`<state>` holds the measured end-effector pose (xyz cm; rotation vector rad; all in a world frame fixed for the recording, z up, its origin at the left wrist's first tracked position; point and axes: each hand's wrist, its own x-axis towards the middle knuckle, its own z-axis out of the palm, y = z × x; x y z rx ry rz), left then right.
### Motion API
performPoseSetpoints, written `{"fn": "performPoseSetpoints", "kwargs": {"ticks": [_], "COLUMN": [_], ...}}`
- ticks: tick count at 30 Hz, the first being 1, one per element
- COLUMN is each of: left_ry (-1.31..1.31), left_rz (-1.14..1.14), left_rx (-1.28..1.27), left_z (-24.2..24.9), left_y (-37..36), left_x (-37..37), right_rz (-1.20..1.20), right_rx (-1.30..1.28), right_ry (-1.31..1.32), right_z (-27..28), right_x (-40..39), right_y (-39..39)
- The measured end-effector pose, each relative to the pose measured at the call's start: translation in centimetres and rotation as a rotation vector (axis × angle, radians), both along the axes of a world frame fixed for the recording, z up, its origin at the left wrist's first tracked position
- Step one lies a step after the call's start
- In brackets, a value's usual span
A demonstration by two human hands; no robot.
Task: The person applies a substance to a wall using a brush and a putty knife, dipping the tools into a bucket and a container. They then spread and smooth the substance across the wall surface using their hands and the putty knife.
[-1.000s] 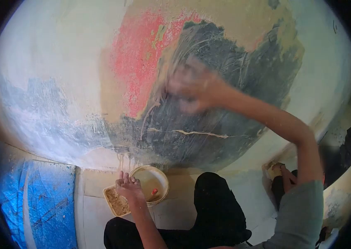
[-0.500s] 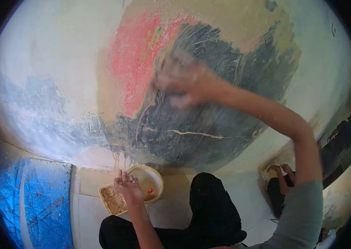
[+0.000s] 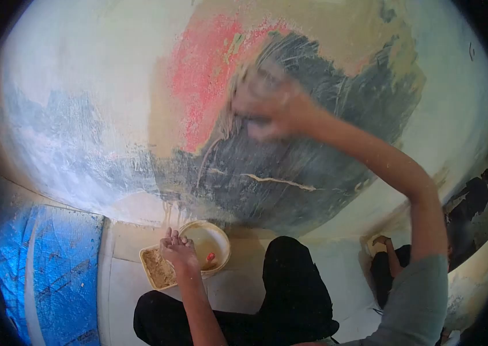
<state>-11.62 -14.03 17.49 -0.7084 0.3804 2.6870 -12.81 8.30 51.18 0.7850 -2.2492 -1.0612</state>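
My right hand, smeared by motion, is at the wall, where a dark grey patch meets red and tan paint. Its fingers look bent, but whether they grip anything is too blurred to tell. Down by the floor, my left hand is held with its fingers stretched out and whitish residue on them. Nothing shows in it. It hovers over the side where a rectangular tub of brown, paste-like material stands beside a round bucket. Inside the bucket are cloudy liquid and a small red-tipped thing.
Blue plastic sheeting covers the area at the lower left. My bent knees frame the floor in front of the wall. At the right edge, another person's arm and dark clothing are visible near a pale block.
The view has shifted slightly, so the wall patches sit further right. My right hand still moves in a blur at the patch's left edge. My left hand stays by the tub, fingers still extended.
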Motion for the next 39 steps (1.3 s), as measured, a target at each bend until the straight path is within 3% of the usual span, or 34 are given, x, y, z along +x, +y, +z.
{"fn": "performPoseSetpoints", "kwargs": {"ticks": [5,7,8,10,11,13,14,16,17,19,20,22,23,25,29,32,34,35,37,38,39], "left_ry": [0.013,0.020,0.020,0.009,0.004,-0.003,-0.014,-0.012,-0.013,-0.028,-0.028,-0.027,-0.029,-0.018,0.001,-0.048,-0.041,-0.021,-0.013,-0.017,-0.027], "left_rz": [0.018,0.027,0.023,0.023,0.029,0.037,0.037,0.038,0.045,0.033,0.020,0.035,0.038,0.017,0.038,0.059,0.046,0.041,0.024,0.002,0.002], "left_rx": [0.012,0.020,0.028,0.018,0.012,0.019,0.021,0.012,0.009,0.013,0.018,0.026,0.034,0.041,0.033,0.015,0.036,0.052,0.075,0.096,0.097], "left_z": [0.1,0.1,0.1,0.6,0.8,0.8,0.7,0.7,0.6,0.8,1.0,1.0,0.8,1.2,0.7,1.0,0.2,-0.1,-0.1,-0.3,-0.4], "left_y": [-0.3,-0.5,-0.5,-0.4,-0.5,-0.5,-0.4,-0.1,0.0,0.0,0.0,0.0,0.0,-0.3,-0.6,-0.9,-0.8,-0.9,-0.9,-1.1,-1.0], "left_x": [0.3,0.1,0.3,0.4,0.5,0.4,0.4,0.2,0.3,0.6,0.4,0.3,0.4,0.6,0.3,0.2,0.1,-0.1,-0.2,-0.1,-0.1], "right_rz": [-0.049,-0.026,-0.029,-0.050,-0.047,-0.225,-0.223,0.004,0.001,0.047,0.058,-0.115,-0.119,-0.084,-0.044,0.076,-0.083,-0.086,0.039,0.042,-0.026], "right_rx": [-0.155,0.190,0.185,-0.110,-0.113,0.139,0.141,0.098,0.095,-0.140,-0.143,0.411,0.409,-0.113,-0.010,0.127,-0.182,-0.183,0.245,0.242,0.123], "right_ry": [0.385,-0.169,-0.177,0.495,0.492,-0.126,-0.124,0.108,0.098,0.546,0.547,-0.031,-0.037,0.400,0.348,0.116,0.608,0.607,-0.012,-0.013,0.182], "right_z": [-2.0,-3.9,-2.6,1.3,0.4,-1.6,-1.1,-0.3,-0.5,-0.5,-1.8,-5.6,-4.5,-1.3,-4.2,-3.0,-0.9,-2.8,-7.7,-6.3,-3.5], "right_x": [1.1,1.2,1.2,0.7,0.9,1.4,1.1,0.6,0.6,0.0,0.0,0.9,0.9,0.4,0.5,0.2,0.4,0.7,0.8,0.7,0.8], "right_y": [-1.7,-0.3,-0.2,-0.5,-0.9,-1.9,-1.5,-0.3,-0.4,-0.9,-1.1,-0.9,-1.0,-1.4,-1.1,-0.2,-1.1,-0.6,0.6,0.0,-1.0]}}
